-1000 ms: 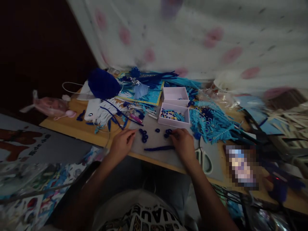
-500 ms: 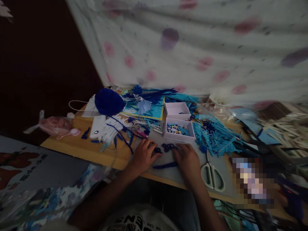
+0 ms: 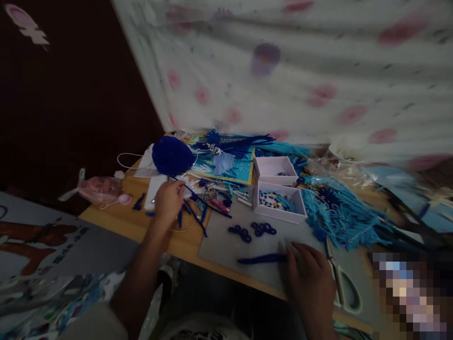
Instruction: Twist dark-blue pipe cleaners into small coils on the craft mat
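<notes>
My left hand (image 3: 169,202) reaches over the left part of the table, beside a white phone (image 3: 151,192). Its thumb and forefinger are pinched on a dark blue pipe cleaner (image 3: 221,211). At the front of the grey mat, my right hand (image 3: 312,274) has curved, blurred fingers at the right end of a dark blue strip (image 3: 260,259); whether they grip it is unclear. Two clusters of small dark blue rings, a left cluster (image 3: 241,233) and a right cluster (image 3: 264,229), lie between the hands, touched by neither.
Scissors (image 3: 342,288) lie right of my right hand. Behind the mat (image 3: 219,241) stand an open white box (image 3: 283,215) of beads and its lid (image 3: 260,167). Light blue pieces (image 3: 343,217) pile up at right. A dark blue ball (image 3: 172,156) sits at back left.
My left hand has left the ring clusters and moved left to the pipe cleaners. My right hand has drawn back to the right and nearer me. The view has shifted slightly.
</notes>
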`<state>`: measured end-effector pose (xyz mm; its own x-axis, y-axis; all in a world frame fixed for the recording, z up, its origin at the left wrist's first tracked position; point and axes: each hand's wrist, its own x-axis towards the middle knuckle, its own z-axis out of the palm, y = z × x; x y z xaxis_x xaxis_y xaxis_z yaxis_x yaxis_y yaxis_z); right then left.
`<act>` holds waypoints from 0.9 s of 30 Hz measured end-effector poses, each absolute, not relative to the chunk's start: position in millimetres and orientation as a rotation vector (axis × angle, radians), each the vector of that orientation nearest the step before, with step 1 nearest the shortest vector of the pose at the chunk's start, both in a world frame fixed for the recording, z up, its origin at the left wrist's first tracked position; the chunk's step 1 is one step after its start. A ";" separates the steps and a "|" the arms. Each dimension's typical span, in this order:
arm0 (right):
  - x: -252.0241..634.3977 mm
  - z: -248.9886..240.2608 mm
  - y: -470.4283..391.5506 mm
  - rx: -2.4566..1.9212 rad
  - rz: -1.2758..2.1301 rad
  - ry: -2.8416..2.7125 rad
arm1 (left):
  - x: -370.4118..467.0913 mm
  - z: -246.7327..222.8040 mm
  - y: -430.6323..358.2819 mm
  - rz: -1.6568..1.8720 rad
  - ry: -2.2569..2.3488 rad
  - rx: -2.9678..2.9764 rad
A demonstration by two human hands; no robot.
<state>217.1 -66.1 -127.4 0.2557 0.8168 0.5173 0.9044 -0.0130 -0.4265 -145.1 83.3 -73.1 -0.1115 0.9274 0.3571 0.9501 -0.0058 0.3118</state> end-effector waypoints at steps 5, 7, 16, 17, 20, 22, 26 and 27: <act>212.2 -141.0 -69.6 -1.795 -0.226 -1.503 | -151.8 -64.3 99.0 -0.625 -2.115 -2.122; 211.5 -145.9 -69.1 -1.776 -0.222 -1.492 | -141.9 -64.2 108.3 -0.582 -2.001 -2.286; 215.3 -146.4 -69.9 -1.681 -0.098 -1.543 | -101.5 -85.7 129.6 -0.519 -1.886 -2.538; 215.4 -146.1 -70.6 -1.676 -0.080 -1.544 | -101.0 -87.1 129.8 -0.531 -1.881 -2.554; 215.6 -145.9 -72.3 -1.672 -0.050 -1.540 | -103.6 -87.3 130.0 -0.587 -1.876 -2.585; 215.7 -146.3 -73.0 -1.678 -0.043 -1.539 | -108.2 -84.6 130.9 -0.647 -1.886 -2.589; 216.0 -147.9 -72.7 -1.677 -0.045 -1.530 | -122.2 -74.8 139.8 -0.819 -1.967 -2.515; 216.1 -148.2 -72.5 -1.679 -0.042 -1.528 | -126.0 -71.9 143.3 -0.863 -1.995 -2.484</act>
